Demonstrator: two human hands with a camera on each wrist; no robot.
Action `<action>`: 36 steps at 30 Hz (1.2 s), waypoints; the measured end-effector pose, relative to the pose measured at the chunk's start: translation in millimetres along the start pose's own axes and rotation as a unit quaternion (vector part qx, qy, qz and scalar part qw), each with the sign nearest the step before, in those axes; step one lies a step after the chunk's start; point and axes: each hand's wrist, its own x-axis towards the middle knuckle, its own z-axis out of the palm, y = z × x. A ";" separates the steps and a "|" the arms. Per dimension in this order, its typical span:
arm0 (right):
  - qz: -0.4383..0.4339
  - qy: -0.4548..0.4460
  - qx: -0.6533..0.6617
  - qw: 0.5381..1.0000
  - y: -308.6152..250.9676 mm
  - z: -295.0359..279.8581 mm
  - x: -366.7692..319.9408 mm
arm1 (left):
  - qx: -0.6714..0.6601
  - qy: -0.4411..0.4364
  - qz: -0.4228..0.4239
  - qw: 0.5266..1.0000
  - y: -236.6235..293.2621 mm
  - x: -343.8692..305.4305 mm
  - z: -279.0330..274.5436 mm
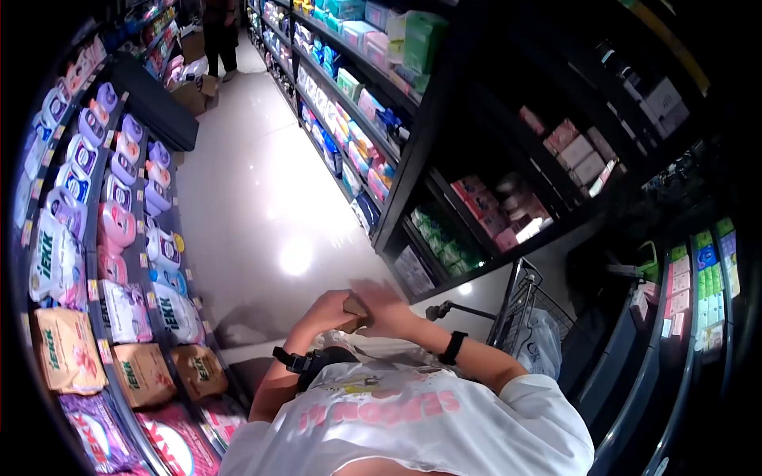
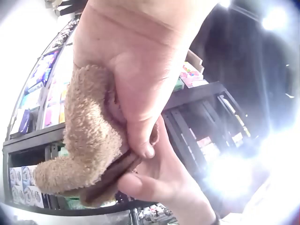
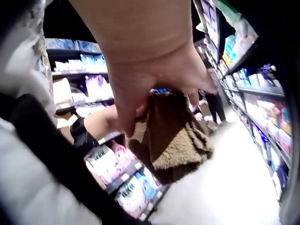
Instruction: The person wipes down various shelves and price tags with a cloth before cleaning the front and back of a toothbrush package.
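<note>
A folded brown plush cloth (image 2: 89,136) is between my two hands in front of my body. My left hand (image 1: 321,316) grips it, with the left thumb (image 2: 140,136) pressed along its folded edge. Close against the cloth, my right hand (image 1: 387,309) has its fingers extended and blurred in the head view. In the right wrist view that hand (image 3: 154,70) is over the cloth (image 3: 176,136), its thumb on one side and its fingers spread on the other. The right thumb (image 2: 133,185) points toward the cloth's folds in the left wrist view.
Shelves of detergent bottles and bags (image 1: 119,301) line my left. Dark shelving (image 1: 381,238) with boxes and packs runs along the right. A wire cart (image 1: 528,293) with a plastic bag (image 1: 541,345) stands at my right. Down the aisle floor (image 1: 270,182) are cartons (image 1: 194,95) and a person (image 1: 221,40).
</note>
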 end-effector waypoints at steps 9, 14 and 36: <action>0.197 -0.004 0.269 0.943 36.5 -27.2 130.8 | 0.191 0.073 0.098 0.974 4.9 70.3 -114.0; 0.119 0.049 0.157 0.979 95.5 -11.2 170.8 | 0.172 0.090 0.167 0.967 -38.8 114.7 -140.5; 0.313 0.629 -0.452 0.550 121.9 -196.3 209.4 | 0.110 0.130 0.753 0.636 161.5 355.1 -182.1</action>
